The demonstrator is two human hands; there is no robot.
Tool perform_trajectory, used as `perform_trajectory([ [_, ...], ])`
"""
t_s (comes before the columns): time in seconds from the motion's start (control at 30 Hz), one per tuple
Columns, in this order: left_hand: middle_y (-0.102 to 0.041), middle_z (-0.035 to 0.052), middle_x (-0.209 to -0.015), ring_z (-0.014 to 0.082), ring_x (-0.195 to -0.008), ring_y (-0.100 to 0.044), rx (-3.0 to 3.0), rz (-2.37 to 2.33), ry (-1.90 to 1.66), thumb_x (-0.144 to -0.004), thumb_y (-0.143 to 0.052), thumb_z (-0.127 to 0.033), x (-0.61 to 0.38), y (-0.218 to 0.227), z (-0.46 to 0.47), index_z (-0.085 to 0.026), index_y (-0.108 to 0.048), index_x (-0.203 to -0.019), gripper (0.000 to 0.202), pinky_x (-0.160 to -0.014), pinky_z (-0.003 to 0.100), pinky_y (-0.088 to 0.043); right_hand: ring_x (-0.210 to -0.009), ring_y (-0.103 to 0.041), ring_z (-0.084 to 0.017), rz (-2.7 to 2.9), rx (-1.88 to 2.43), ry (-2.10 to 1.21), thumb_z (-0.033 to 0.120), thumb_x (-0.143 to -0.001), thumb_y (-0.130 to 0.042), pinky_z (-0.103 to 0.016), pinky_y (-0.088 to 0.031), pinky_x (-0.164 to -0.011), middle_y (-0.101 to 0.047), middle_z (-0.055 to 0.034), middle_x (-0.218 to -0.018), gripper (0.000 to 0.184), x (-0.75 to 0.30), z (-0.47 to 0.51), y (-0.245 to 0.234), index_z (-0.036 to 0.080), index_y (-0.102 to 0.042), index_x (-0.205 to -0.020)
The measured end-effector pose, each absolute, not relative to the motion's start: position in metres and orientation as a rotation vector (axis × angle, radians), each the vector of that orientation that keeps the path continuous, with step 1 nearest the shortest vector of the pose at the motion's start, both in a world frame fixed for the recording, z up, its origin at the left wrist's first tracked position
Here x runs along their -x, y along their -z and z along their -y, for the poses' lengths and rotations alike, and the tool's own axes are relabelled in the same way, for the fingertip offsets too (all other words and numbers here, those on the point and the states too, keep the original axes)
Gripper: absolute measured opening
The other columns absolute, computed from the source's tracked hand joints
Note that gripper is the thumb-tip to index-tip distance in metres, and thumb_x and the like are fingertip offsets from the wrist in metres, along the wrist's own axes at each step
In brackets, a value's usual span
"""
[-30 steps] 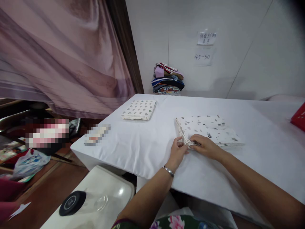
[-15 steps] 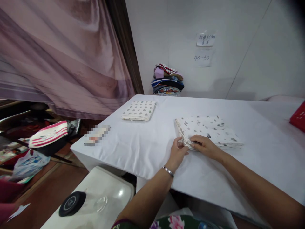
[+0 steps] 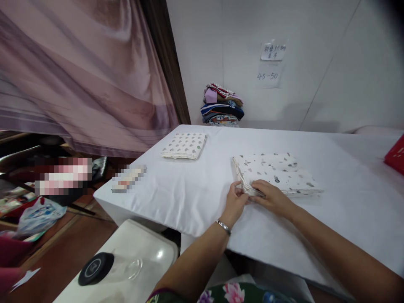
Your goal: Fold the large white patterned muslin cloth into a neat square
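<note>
A folded white cloth with small grey and dark prints lies on the white-covered table. At its near left corner, my left hand pinches the layered edge between thumb and fingers; a silver bracelet circles that wrist. Right beside it, my right hand is closed on the same corner, fingers on top and the thumb by the near edge. The corner's layers look bunched between my two hands. Farther left, a second folded cloth with rows of grey prints lies flat, touched by neither hand.
A stack of folded textiles stands behind the table's far edge. A blurred-out item rests near the left edge. A red object is at far right. Below left, a white surface holds a round black object.
My right hand has shifted slightly left and down at the cloth's corner, its fingers now lower over the edge. My left hand and the cloth have barely moved.
</note>
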State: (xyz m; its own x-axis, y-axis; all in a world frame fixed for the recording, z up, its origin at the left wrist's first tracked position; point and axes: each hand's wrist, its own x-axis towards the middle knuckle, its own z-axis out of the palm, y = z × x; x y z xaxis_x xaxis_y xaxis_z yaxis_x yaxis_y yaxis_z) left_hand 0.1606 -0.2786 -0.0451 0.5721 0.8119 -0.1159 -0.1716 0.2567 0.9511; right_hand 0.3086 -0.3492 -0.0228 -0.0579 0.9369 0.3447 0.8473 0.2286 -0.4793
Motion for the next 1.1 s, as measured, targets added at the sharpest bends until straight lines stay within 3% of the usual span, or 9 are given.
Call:
perform_trajectory([
  [0.3, -0.055, -0.0022, -0.074, 0.0117, -0.068, -0.057, -1.096, -0.665, -0.782, -0.064, -0.059, -0.015, -0.16, 0.045, 0.278, -0.019, -0.044, -0.11, 0.048, -0.064, 0.026, -0.049, -0.101, -0.053, -0.026, 1.949, 1.685, 0.161, 0.03, -0.082, -0.052, -0.042, -0.046, -0.083, -0.058, -0.0129, -0.11, 0.032, -0.296, 0.349, 0.034, 0.019, -0.051, -0.112],
  [0.43, -0.056, -0.002, -0.075, 0.0121, -0.068, -0.059, -1.121, -0.656, -0.75, -0.064, -0.056, -0.015, -0.158, 0.041, 0.278, -0.019, -0.043, -0.11, 0.048, -0.064, 0.026, -0.049, -0.097, -0.054, -0.024, 1.85, 1.688, 0.052, 0.027, -0.085, -0.044, -0.04, -0.046, -0.081, -0.06, -0.0104, -0.105, 0.025, -0.297, 0.348, 0.035, 0.021, -0.053, -0.108],
  [0.67, -0.053, -0.0019, -0.075, 0.0121, -0.068, -0.056, -1.218, -0.753, -0.761, -0.063, -0.054, -0.011, -0.161, 0.047, 0.278, -0.018, -0.044, -0.109, 0.048, -0.056, 0.023, -0.048, -0.067, -0.052, -0.015, 1.488, 1.834, -0.203, 0.034, -0.081, -0.049, -0.027, -0.041, -0.06, -0.06, -0.001, -0.078, 0.02, -0.305, 0.345, 0.033, 0.02, -0.056, -0.093],
  [0.9, -0.054, -0.0031, -0.074, 0.0104, -0.065, -0.051, -1.57, -0.855, -0.797, -0.072, -0.054, -0.016, -0.158, 0.058, 0.276, -0.021, -0.048, -0.103, 0.032, -0.062, 0.024, -0.044, -0.064, -0.049, -0.015, 1.465, 1.831, -0.219, 0.036, -0.08, -0.051, -0.026, -0.038, -0.058, -0.058, 0.0002, -0.074, 0.02, -0.303, 0.345, 0.034, 0.02, -0.057, -0.09],
  [1.1, -0.054, 0.0016, -0.09, 0.0123, -0.069, -0.05, -1.91, -0.932, -0.87, -0.073, -0.055, -0.014, -0.15, 0.045, 0.278, -0.021, -0.055, -0.088, 0.017, -0.069, 0.026, -0.04, -0.066, -0.051, -0.015, 1.47, 1.81, -0.231, 0.037, -0.081, -0.05, -0.027, -0.04, -0.06, -0.06, -0.0016, -0.078, 0.022, -0.302, 0.347, 0.032, 0.02, -0.058, -0.093],
])
